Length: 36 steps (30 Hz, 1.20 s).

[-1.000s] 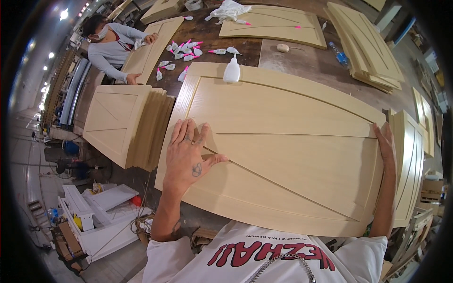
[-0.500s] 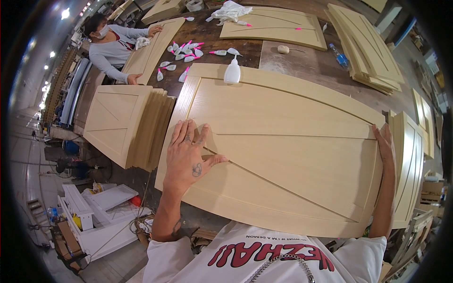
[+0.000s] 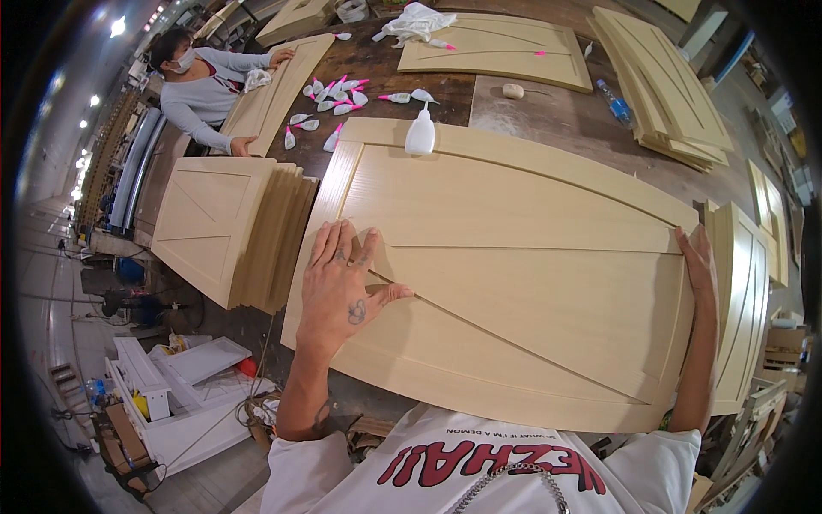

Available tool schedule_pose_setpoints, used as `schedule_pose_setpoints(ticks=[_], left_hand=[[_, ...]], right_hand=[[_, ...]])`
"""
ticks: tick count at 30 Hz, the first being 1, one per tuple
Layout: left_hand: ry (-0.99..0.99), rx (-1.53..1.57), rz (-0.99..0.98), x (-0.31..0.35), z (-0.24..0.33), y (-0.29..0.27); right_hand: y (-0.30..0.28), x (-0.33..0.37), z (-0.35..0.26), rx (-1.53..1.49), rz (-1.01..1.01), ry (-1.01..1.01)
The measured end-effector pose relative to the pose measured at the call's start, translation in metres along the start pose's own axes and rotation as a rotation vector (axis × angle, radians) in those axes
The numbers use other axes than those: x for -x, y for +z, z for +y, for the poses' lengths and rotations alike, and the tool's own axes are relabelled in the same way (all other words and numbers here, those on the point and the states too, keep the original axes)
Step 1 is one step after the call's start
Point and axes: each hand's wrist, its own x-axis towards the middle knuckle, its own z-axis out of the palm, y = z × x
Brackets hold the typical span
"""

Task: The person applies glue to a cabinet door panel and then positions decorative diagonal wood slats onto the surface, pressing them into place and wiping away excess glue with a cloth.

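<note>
A large cream cabinet door panel with framed edges and grooved lines lies in front of me, its near side close to my shirt. My left hand rests flat on its left part, fingers stretched and thumb spread out. At the right edge, my right hand grips the border, some of its fingers hidden along the outer side. A white squeeze bottle with a thin nozzle stands on the panel's far frame strip.
Stacked panels stand left and right; another stack lies far right. Several small pink-tipped bottles lie on the dark table, near another panel. At far left a co-worker handles a panel.
Both hands stay in place on the panel. The view has shifted very slightly; the co-worker's head has moved a little.
</note>
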Motion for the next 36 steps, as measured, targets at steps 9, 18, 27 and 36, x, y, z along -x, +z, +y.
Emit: schedule_pose_setpoints(ticks=[9,18,27,36], left_hand=[[-0.01,0.002,-0.018,0.001,0.0,0.002],[-0.011,0.013,-0.02,0.0,0.001,0.0],[-0.003,0.013,-0.004,0.0,0.0,0.002],[-0.123,-0.104,-0.084,-0.003,0.019,-0.018]], right_hand=[[-0.001,0.003,-0.008,-0.004,-0.087,0.008],[0.002,-0.001,0.005,0.003,0.055,-0.056],[0.0,-0.007,0.013,0.054,0.057,-0.009],[0.0,-0.004,0.009,0.005,0.057,0.033]])
